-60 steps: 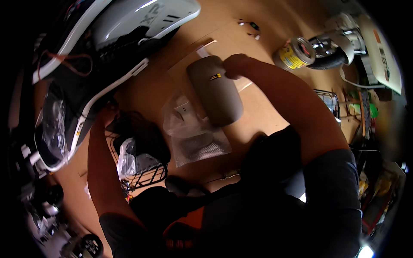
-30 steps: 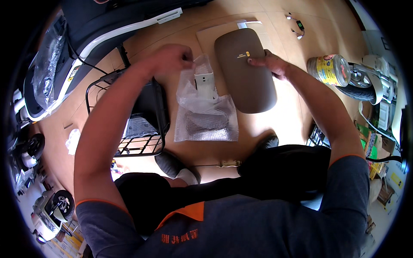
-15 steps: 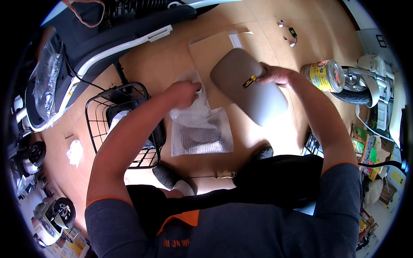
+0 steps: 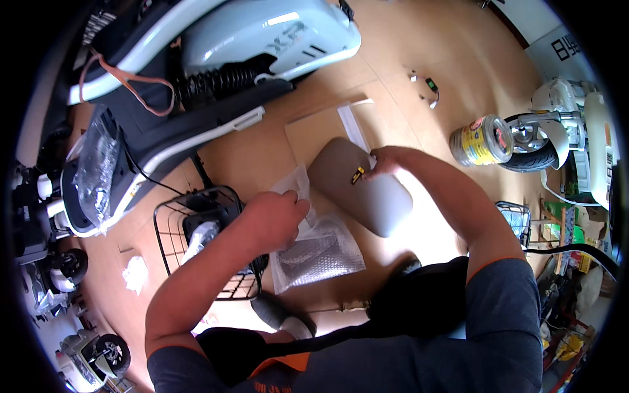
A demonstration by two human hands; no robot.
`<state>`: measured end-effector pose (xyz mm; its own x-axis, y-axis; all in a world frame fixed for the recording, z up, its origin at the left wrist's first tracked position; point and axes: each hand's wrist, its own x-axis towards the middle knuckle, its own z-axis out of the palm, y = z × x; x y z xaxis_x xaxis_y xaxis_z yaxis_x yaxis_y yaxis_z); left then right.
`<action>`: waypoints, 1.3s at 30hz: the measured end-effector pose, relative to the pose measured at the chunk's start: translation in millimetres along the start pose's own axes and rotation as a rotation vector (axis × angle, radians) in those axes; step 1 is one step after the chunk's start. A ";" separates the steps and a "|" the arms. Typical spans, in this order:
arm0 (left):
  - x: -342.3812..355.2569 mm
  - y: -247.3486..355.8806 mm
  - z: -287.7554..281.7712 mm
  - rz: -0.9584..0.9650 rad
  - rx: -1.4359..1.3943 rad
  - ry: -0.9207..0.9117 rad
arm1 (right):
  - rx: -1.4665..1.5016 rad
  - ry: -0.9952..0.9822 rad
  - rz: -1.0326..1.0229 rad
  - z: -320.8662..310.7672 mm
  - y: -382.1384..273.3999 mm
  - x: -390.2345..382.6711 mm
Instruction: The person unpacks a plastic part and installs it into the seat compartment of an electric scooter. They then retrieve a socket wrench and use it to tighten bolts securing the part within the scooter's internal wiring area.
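Note:
My right hand (image 4: 386, 160) is closed on the upper right edge of a grey-brown rounded panel (image 4: 383, 209) with a small yellow label, tilted over the middle of the floor. My left hand (image 4: 282, 216) is closed over a clear plastic bag (image 4: 288, 180), its fingertips largely hidden; a white object inside is mostly covered. A bubble-wrap pouch (image 4: 314, 259) lies below that bag. A cardboard sheet (image 4: 314, 128) with a white strip lies behind the panel.
A scooter (image 4: 275, 39) fills the upper left, a black wire basket (image 4: 167, 242) beside my left forearm. A labelled jar (image 4: 478, 141) sits by a wheel (image 4: 527, 157) at right; a small wired device (image 4: 430, 85) lies behind. Other scooters (image 4: 69, 268) stand at far left.
My left hand has come from beside the scooter down onto the bag, covering the white object. The panel in my right hand has turned slantwise. The view has shifted, showing more scooter.

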<state>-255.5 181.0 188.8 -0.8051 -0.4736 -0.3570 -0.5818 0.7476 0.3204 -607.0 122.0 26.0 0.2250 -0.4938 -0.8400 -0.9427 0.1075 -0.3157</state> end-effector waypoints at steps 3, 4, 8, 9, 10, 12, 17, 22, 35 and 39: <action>-14.8 -1.0 -10.5 -0.087 0.060 0.087 | -0.323 0.198 0.045 -19.1 -49.7 -33.7; -15.7 -4.6 -10.5 -0.093 0.075 0.123 | -0.396 0.310 0.018 -23.1 -60.5 -47.6; -5.3 -21.1 5.0 -0.048 0.066 0.285 | -0.214 0.739 -0.441 6.8 -73.8 -27.3; -5.6 -25.8 12.2 -0.052 0.073 0.305 | -0.070 0.687 -0.524 15.2 -92.7 -28.7; -6.9 -28.5 18.4 -0.054 0.076 0.325 | 0.011 0.665 -0.599 28.4 -110.5 -39.1; -6.5 -27.3 28.0 -0.032 0.076 0.408 | 0.105 0.628 -0.705 47.8 -142.3 -58.2; 5.1 -20.8 30.3 0.078 0.041 0.487 | 0.136 0.642 -0.670 58.9 -167.2 -65.6; 3.9 -27.9 41.1 -0.054 -0.214 0.494 | -0.306 0.765 -0.689 48.7 -153.4 -59.6; 0.1 -81.0 66.4 -0.324 -0.453 0.101 | -0.654 1.030 -0.951 22.8 -144.5 -71.3; -6.6 -82.4 82.1 -0.484 -0.375 0.212 | -0.664 1.085 -0.928 13.6 -143.7 -81.2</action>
<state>-192.8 160.8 92.7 -0.4243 -0.8267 -0.3696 -0.8548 0.2310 0.4646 -486.4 158.3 133.5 0.7618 -0.5600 0.3256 -0.5828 -0.8120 -0.0330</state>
